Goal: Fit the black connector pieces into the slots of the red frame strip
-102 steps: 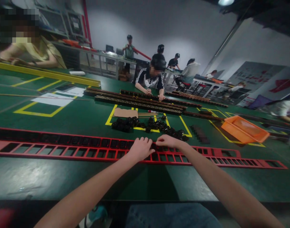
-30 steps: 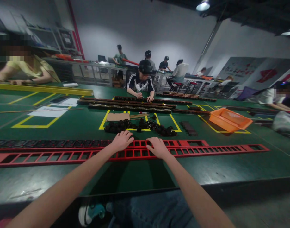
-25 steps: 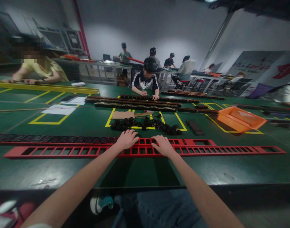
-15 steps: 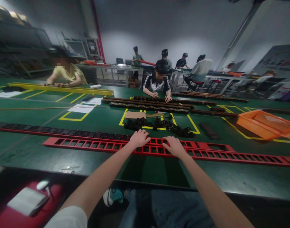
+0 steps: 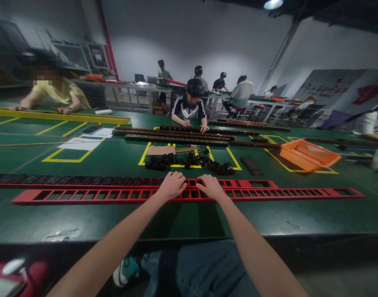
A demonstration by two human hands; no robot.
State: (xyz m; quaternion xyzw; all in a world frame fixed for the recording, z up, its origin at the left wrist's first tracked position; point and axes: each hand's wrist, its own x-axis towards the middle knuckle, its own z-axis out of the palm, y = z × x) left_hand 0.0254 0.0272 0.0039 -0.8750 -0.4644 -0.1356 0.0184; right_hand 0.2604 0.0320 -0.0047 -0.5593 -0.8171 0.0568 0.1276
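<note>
Two long red slotted frames lie side by side across the table in front of me. The back red frame [image 5: 253,183] carries a row of black square parts [image 5: 96,180] along its left stretch, and its slots are bare toward the right. The front red frame [image 5: 114,196] has bare slots along its visible length. My left hand [image 5: 172,185] curls its fingers over the back frame at the row's right end. A short way right, my right hand [image 5: 211,187] holds the same frame, thumb on the near side. Both wrists pass above the front frame. The fingertips are partly hidden.
Behind the frames lie a heap of black parts [image 5: 189,162], a cardboard piece [image 5: 160,150] and thin sticks. An orange bin [image 5: 309,156] stands at the right. Dark long bars [image 5: 176,136] lie farther back, where a co-worker [image 5: 190,107] sits. Another person [image 5: 55,93] handles a yellow bar [image 5: 83,118].
The view has turned to the right and levelled, so the table's contents appear farther left. My hands are slightly closer together, still at the back red frame.
</note>
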